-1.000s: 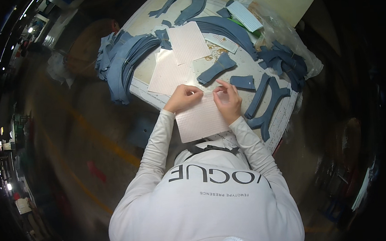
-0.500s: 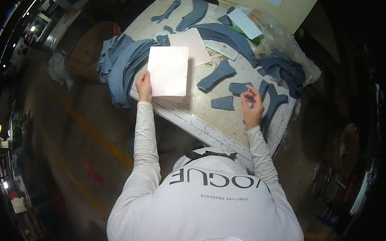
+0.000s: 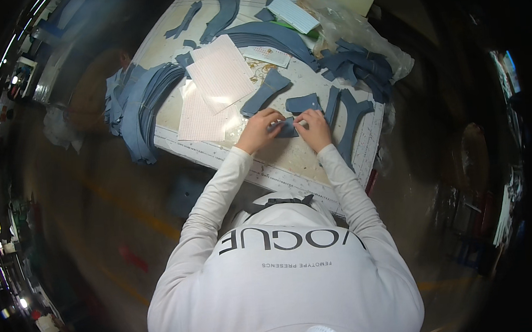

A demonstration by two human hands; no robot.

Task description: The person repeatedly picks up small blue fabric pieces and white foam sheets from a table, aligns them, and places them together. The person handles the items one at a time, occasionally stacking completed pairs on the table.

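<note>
A small blue fabric piece [image 3: 287, 129] lies on the table between my hands. My left hand [image 3: 260, 131] pinches its left end with thumb and fingers. At its right end, the fingertips of my right hand [image 3: 314, 130] are pressed together against the fabric; whatever they pinch is too small to make out. Just beyond, another blue piece [image 3: 300, 103] bears a tiny white mark near its right edge. Left of my left hand lie two sheets printed with a fine grid: an upper sheet [image 3: 220, 71] overlapping a lower sheet [image 3: 199, 115].
A thick stack of curved blue pieces [image 3: 138, 113] hangs over the table's left edge. More curved pieces [image 3: 264, 35] lie at the back, near a face mask [image 3: 293, 14] and clear plastic [image 3: 355, 23]. Bundled dark blue fabric [image 3: 360, 69] sits at the right.
My left hand has put down the grid sheet and moved right to the small fabric piece. My right hand has come left to the same piece. The view has shifted a little.
</note>
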